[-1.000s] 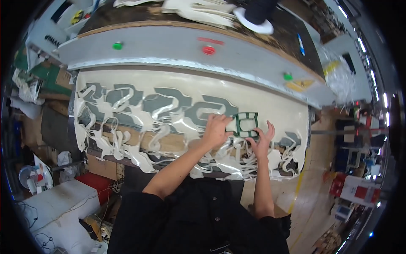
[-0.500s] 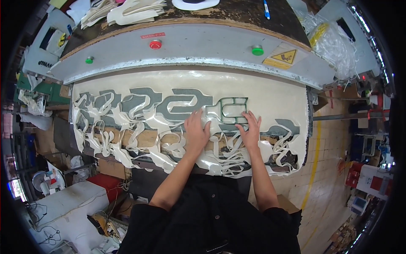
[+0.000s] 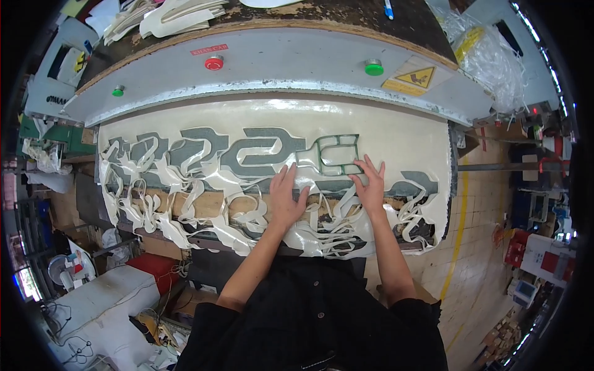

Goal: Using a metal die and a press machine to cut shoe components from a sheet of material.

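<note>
Left hand (image 3: 286, 196): flat, palm down, fingers spread wide, pressing on the cream sheet (image 3: 396, 133); it grips nothing.
Right hand (image 3: 370, 184): also flat and open, fingers fanned, fingertips touching the lower edge of the green cutting die (image 3: 333, 154); nothing is clasped.
Green cutting die: a metal outline frame lying flat on the sheet, just beyond the right hand and up and to the right of the left hand.
Cream sheet: glossy, spread over the press bed, with a row of dark cut-out shapes (image 3: 260, 150) running to the left of the die and another to the right of the right hand.
Offcut strips (image 3: 185, 210): thin cream loops and tangles hanging over the near edge of the bed, under and beside both hands.
Press head (image 3: 291, 68): grey beam across the far side of the sheet, carrying a red button (image 3: 214, 62), two green buttons (image 3: 374, 67) and a yellow warning sticker (image 3: 416, 76).
Person: dark buttoned garment (image 3: 322, 309), bare forearms coming in from the lower edge.
Floor (image 3: 476, 235): tiled, with a yellow line, to the right of the bed.
</note>
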{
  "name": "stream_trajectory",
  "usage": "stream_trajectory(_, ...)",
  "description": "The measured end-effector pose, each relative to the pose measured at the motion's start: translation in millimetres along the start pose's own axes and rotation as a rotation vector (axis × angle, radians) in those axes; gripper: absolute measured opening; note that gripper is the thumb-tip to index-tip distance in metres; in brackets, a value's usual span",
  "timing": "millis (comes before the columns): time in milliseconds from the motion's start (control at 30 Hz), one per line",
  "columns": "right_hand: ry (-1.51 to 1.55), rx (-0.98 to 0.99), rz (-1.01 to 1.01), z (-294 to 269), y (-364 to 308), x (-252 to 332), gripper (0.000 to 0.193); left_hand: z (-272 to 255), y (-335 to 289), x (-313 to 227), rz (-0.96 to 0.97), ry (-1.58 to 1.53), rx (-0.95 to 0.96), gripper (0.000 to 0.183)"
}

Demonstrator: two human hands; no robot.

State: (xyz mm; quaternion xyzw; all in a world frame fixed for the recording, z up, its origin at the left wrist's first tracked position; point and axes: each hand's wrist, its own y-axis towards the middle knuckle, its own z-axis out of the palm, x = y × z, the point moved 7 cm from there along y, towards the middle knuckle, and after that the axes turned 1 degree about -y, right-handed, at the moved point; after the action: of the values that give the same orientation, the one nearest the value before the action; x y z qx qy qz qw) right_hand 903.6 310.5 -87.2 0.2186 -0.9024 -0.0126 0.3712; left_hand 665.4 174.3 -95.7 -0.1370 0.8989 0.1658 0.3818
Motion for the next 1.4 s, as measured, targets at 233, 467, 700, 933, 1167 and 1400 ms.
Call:
stream_trajectory(233, -0.037, -0.041, -0.007, 5.7, -4.7, 3.6, 0.044, -5.4, 4.2, 2.3, -0.005, -0.062, 0.007, 0.076)
stream_trajectory(467, -0.072, -0.030, -0.043, 13.6, -3.1, 5.5, 0.046, -15.2, 9.2, 11.6, -0.003, -0.138, -0.055, 0.064)
stream_trajectory(700, -0.080, 0.012, -0.028, 23.6, 9.5, 3.5, 0.047, -6.0, 29.7, 10.0, -0.060, -0.047, -0.042, 0.077)
stream_trajectory(933, -0.100, 0.059, -0.074, 35.4, 17.6, -1.7, 0.048, 8.1, 35.1, 26.9, -0.084, -0.053, -0.006, 0.084)
stream_trajectory(1167, -0.016, -0.037, -0.081, 33.3, 26.1, 0.0, 0.048, 7.1, 48.2, 26.8, -0.057, -0.058, -0.066, 0.078)
stream_trajectory(1400, -0.260, 0.335, -0.414, 98.3, 87.0, 124.1, 0.040, -9.3, 41.3, 47.8, -0.080, -0.201, -0.145, 0.057)
